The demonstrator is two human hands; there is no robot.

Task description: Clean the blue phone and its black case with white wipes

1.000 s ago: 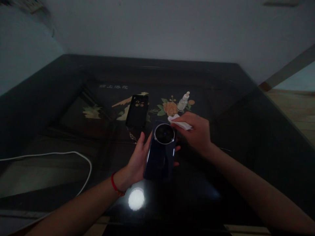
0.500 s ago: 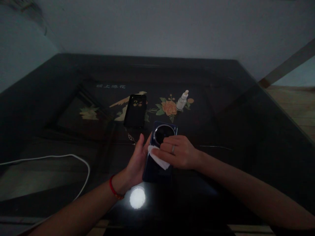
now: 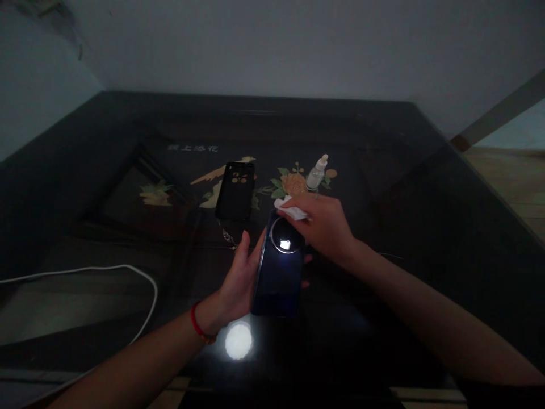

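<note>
My left hand grips a dark blue smartphone from beneath and the left side, fingertips showing past its right edge. The phone's back faces up, with a large round camera ring near the top catching a bright reflection. My right hand is closed on a white wipe, pressed at the phone's top edge just above the camera ring. Beyond the phone, a black phone case lies on the table with a patterned strap at its lower end.
A small white-capped dropper bottle stands upright behind my right hand. The dark glossy table bears flower and bird pictures. A white cable curves across its left side. A pale wall rises behind.
My right hand has moved the wipe up from the middle of the phone's back to its top edge, uncovering the camera ring. My left hand keeps its hold, nearly still.
</note>
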